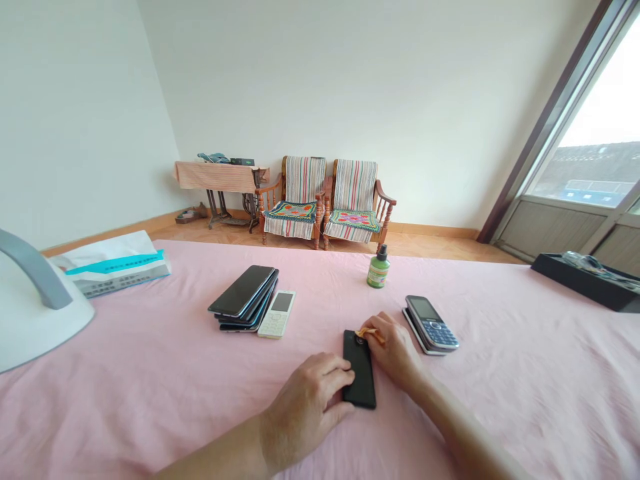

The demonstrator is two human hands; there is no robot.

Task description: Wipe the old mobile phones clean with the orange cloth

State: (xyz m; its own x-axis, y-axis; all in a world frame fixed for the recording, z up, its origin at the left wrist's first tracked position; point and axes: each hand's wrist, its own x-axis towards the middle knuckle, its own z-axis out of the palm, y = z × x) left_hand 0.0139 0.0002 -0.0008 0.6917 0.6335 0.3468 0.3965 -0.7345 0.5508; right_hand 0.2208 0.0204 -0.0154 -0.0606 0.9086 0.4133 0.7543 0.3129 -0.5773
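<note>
A black smartphone (pixel 362 379) lies back side up on the pink cloth, with its round camera near the far end. My left hand (pixel 309 403) grips it along its left edge, fingertips resting on the back and thumb by the near corner. Pinched in my right hand (pixel 394 348) is a small orange cloth (pixel 373 334), pressed to the phone beside the camera. To the right is a keypad phone (pixel 433 324) on top of another phone. Left of my hands, a white keypad phone (pixel 278 313) sits beside a stack of smartphones (pixel 244 292).
A green bottle with a black cap (pixel 379 268) stands beyond my hands. Toward the left are a tissue pack (pixel 120 267) and a white object with a grey handle (pixel 35 307). A black box (pixel 585 283) holds items at far right. Two chairs (pixel 300 193) stand by the wall.
</note>
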